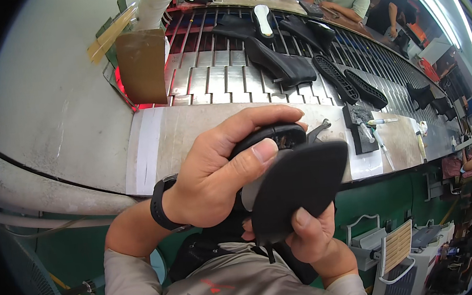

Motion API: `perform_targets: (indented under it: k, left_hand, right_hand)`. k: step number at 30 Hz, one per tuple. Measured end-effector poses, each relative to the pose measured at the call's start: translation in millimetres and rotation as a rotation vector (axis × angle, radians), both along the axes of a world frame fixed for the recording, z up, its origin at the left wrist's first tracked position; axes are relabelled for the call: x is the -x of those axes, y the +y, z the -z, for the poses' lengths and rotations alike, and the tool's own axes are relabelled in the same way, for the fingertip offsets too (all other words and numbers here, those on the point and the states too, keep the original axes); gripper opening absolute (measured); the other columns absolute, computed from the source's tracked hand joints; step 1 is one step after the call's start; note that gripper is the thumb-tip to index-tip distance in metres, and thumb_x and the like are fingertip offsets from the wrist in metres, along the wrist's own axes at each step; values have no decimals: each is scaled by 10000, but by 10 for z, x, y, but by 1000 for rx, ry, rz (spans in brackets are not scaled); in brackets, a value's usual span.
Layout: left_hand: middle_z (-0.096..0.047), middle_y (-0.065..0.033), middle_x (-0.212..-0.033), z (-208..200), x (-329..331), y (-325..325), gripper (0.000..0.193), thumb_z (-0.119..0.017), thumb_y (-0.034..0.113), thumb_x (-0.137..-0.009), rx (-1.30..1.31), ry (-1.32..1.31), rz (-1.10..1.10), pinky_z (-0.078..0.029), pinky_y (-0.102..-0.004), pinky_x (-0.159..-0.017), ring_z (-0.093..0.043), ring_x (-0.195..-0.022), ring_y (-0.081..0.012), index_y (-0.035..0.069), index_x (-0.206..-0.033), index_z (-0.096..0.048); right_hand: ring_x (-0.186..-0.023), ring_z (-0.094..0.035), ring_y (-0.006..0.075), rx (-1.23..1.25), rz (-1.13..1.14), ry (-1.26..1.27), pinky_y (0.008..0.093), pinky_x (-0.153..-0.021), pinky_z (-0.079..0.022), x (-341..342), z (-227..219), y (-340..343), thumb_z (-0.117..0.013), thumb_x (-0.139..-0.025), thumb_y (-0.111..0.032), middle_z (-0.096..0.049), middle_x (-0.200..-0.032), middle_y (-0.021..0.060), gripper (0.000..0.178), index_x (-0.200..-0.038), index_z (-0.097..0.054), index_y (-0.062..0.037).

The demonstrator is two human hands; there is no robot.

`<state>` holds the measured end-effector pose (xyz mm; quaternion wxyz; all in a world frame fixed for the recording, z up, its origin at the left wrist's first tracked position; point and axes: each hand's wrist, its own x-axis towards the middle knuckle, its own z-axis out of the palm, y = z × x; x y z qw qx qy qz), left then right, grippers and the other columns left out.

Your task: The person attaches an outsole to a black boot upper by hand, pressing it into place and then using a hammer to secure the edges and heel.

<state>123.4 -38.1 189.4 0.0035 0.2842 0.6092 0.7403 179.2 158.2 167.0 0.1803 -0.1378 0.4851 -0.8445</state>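
Note:
Both my hands hold black footwear pieces above the near edge of the bench. My left hand (221, 171), with a dark watch on its wrist, is closed round a rounded black heel-like piece (274, 135), thumb pressed on its near side. Close against it is a smooth black pointed-oval shoe piece (301, 186); whether the two are joined cannot be told. My right hand (313, 233) pinches the lower end of this oval piece, thumb on its face and the other fingers mostly hidden behind. A short dark tab hangs below it.
Beyond the bench (189, 129), a slatted metal conveyor (213, 82) carries black boots (279, 62), a white-faced sole (263, 21) and black soles (336, 77). A wrench (319, 130), black block (361, 131) and brushes or pens (382, 146) lie right. A brown board (142, 68) stands left. People work opposite.

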Motion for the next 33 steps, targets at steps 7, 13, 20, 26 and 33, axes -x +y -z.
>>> perform_targets:
  k: [7,13,20,26,33]
  left_hand:
    - [-627,-243,-1387,-3,-77,13,1071,-700,754,-873,-83,-216,87,-517,-413,-1103,-629,-1295,-278,-70,-1509,-450]
    - [-611,-262,-1396,86,-5,-28,1073,-912,439,-736,-15,-13,144,-536,-390,-1057,-645,-1255,-273,-134,-1500,-422]
    - [-609,-272,-1388,130,22,-44,1033,-904,415,-753,3,68,136,-543,-386,-1040,-652,-1234,-278,-148,-1480,-434]
    - [-604,-278,-1387,124,24,-53,1032,-908,405,-744,-6,47,149,-543,-387,-1034,-657,-1218,-285,-157,-1471,-439]
    - [-614,-252,-1382,-19,-80,-62,819,-748,407,-896,-12,-160,127,-541,-402,-1041,-653,-1221,-298,-119,-1465,-482]
  right_hand:
    - [-1030,-721,225,-166,36,312,353,-901,-580,90,120,-1,-705,-990,-151,-748,-1152,172,349,-1245,-671,84]
    - [-816,-721,149,-181,142,330,291,-718,-563,50,135,-63,-701,-987,-48,-786,-938,117,124,-1027,-755,57]
    - [-784,-711,136,-163,150,308,283,-689,-553,68,139,-90,-708,-987,-53,-782,-905,103,116,-1003,-755,52]
    - [-757,-701,125,-154,157,286,276,-664,-545,65,150,-113,-713,-986,-57,-778,-877,91,113,-982,-756,48]
    - [-759,-708,125,-159,122,217,275,-669,-556,27,207,-75,-708,-991,-64,-783,-875,91,128,-1014,-757,52]
